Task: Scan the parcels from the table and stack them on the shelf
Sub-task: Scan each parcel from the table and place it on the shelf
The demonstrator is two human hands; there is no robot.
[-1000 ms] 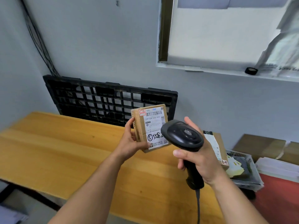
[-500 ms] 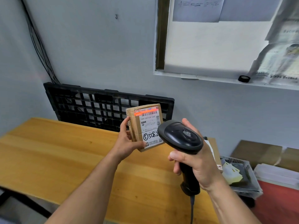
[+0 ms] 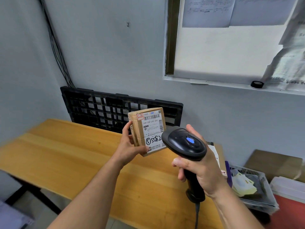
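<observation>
Grey plastic mesh crate (image 3: 269, 195), off the right end of the table: pale yellow paper pads and some dark items in it, can't make out more.

Yellow wooden table (image 3: 66, 154): near edge runs diagonally from far left down to bottom centre. Wood shows unbroken from the left forearm out to the left edge. Black plastic grid pallet (image 3: 102, 109) stands on edge against the grey wall at the table's back. A second flat brown carton with a white label (image 3: 217, 152) sits at the right end, mostly hidden behind the right hand.

Small brown cardboard parcel with white shipping label (image 3: 148, 131) is in the air above the table, upright, label toward camera.

Left hand (image 3: 130, 146) grips it, thumb on the lower label face, fingers wrapped behind.

Right hand (image 3: 203, 172) has its fingers clamped round the grip of the black handheld barcode scanner (image 3: 184, 144). Head is just right of the parcel, blue light lit on top, cable hanging below.
</observation>
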